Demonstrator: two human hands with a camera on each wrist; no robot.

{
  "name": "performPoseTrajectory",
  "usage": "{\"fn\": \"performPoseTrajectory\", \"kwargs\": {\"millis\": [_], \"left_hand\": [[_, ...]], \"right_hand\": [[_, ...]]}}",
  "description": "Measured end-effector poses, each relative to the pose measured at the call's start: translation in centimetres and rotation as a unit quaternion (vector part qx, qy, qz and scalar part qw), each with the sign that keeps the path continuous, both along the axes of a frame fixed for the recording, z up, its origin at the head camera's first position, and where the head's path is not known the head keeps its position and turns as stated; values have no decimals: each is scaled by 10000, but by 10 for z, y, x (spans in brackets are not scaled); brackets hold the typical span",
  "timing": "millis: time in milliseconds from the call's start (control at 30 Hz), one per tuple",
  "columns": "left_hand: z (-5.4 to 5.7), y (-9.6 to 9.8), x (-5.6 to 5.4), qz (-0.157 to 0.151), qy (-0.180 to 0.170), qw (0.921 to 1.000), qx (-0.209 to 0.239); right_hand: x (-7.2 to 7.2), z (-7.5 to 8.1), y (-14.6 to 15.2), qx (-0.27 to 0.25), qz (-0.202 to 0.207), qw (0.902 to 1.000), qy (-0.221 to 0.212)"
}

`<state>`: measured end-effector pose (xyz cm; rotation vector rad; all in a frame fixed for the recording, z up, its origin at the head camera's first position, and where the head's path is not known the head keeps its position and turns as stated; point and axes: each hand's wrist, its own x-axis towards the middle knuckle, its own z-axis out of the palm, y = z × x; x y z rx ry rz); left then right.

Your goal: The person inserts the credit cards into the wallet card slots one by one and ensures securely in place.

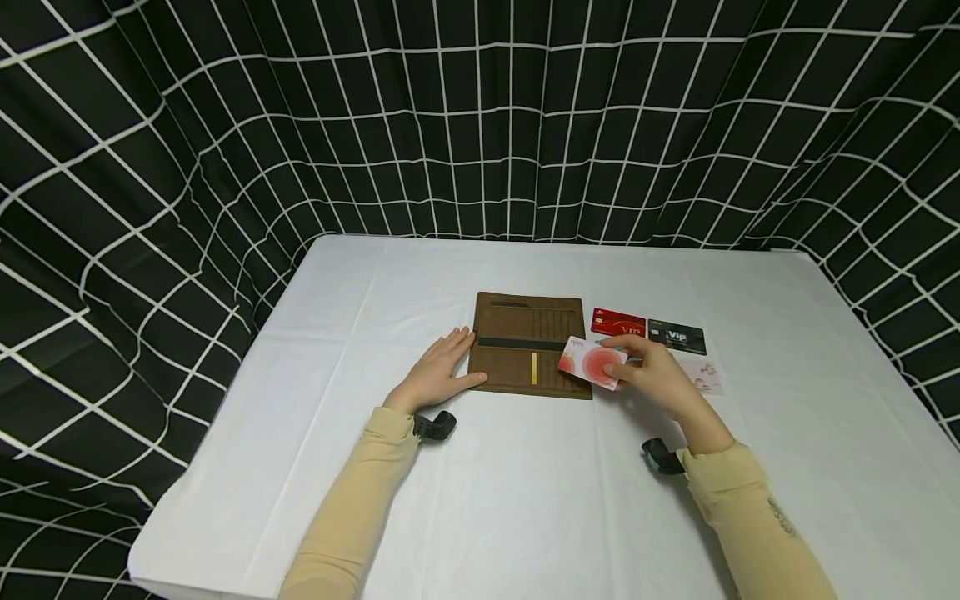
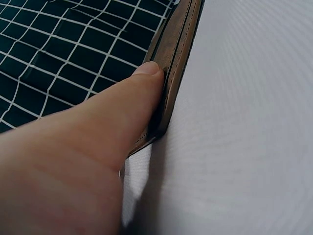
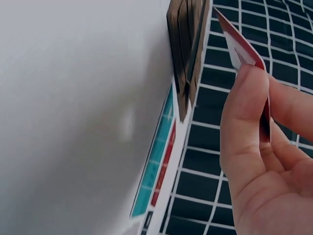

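A brown wallet (image 1: 517,362) lies spread out on the white table, a dark band across its middle. My left hand (image 1: 438,372) rests at its left side, fingers extended along the edge, the thumb (image 2: 149,71) pressing the near corner. Between thumb and fingers my right hand (image 1: 654,375) pinches a white card (image 1: 577,357) with a coral circle. That card is tilted over the wallet's near right part; in the right wrist view it shows almost edge-on. Inside the wallet, a narrow yellow strip (image 1: 535,367) shows on the near half.
Right of the wallet lie a red VIP card (image 1: 618,322), a black Vip card (image 1: 677,336) and a pale flowered card (image 1: 707,377). A teal card (image 3: 155,161), mostly hidden by my right hand in the head view, lies with them. Gridded black cloth (image 1: 510,125) hangs behind the table (image 1: 360,308).
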<state>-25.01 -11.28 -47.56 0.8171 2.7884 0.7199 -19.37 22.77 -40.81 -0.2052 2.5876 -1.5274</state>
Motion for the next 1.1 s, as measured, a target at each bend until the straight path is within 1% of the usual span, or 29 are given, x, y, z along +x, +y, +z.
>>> {"fn": "performPoseTrajectory", "kwargs": {"millis": [167, 233, 400, 600, 767, 933, 1100], "left_hand": [[-2, -1, 1, -48, 206, 9996, 163], [-1, -1, 2, -46, 225, 9996, 188], [0, -1, 2, -5, 90, 9999, 97], [-2, 0, -1, 39, -9, 10000, -62], [-4, 0, -2, 50, -7, 10000, -78], [-4, 0, -2, 77, -2, 10000, -59], [-3, 0, -1, 43, 14, 10000, -26]], "right_hand": [[-5, -1, -9, 91, 78, 9999, -73], [-7, -2, -12, 147, 99, 9998, -72], [-10, -3, -19, 273, 113, 9996, 22], [-13, -7, -26, 592, -122, 9981, -86], [-12, -8, -29, 708, -254, 9972, 23], [-12, -8, -31, 804, -291, 9963, 128], [-11, -8, -33, 924, -273, 9951, 206]]}}
